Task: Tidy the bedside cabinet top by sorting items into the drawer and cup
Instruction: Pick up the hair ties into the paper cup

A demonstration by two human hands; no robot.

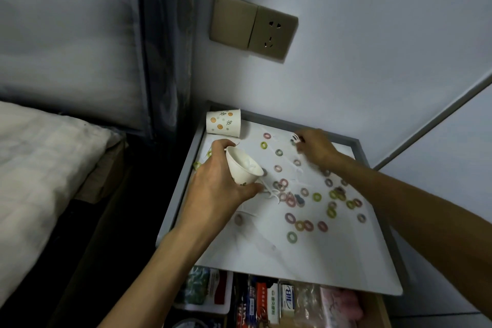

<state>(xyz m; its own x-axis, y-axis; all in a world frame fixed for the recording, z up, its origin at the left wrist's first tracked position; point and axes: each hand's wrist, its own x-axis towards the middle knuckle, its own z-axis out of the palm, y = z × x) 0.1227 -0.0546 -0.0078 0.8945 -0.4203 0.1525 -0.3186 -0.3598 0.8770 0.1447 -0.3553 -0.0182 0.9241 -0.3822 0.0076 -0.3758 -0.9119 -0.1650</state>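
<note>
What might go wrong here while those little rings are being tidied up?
The cup in the left hand is tilted, so whatever lies inside might slide out. The right hand reaches to the far side with its forearm over the coloured rings; a sweep may push some off the front edge into the open drawer, mixing them with the items there.

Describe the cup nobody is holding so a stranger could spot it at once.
Below the wall socket lies the white cabinet top. In its back left corner stands a paper cup. Unlike the held cup tilted in the left hand, it stands untouched, showing orange dots and leaf sprigs.
</note>
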